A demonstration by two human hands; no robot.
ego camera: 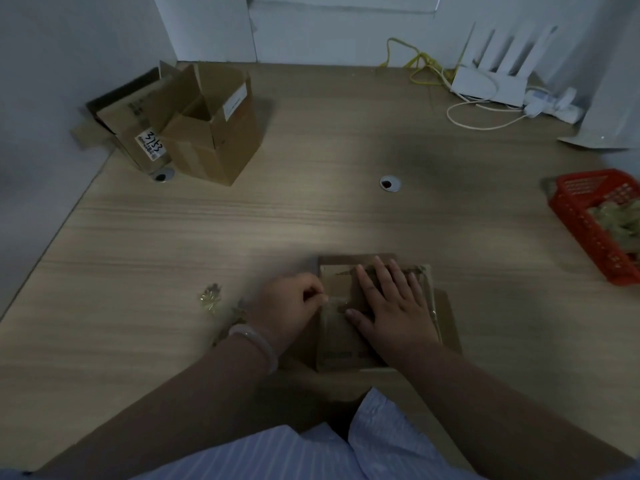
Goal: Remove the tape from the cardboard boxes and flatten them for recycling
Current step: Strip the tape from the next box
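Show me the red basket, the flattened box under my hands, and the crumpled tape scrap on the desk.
red basket (576, 226), head view, on its left wall.
flattened box (341, 353), head view, on bare cardboard near its front edge.
tape scrap (210, 299), head view, on its crumpled middle.

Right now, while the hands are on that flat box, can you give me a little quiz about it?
1. True or false: the right hand lies flat on the flattened box.
2. Which hand's fingers pinch the tape at the box's edge? A. left hand B. right hand
3. What colour is the basket holding tape scraps?
Key: 1 true; 2 A; 3 red.
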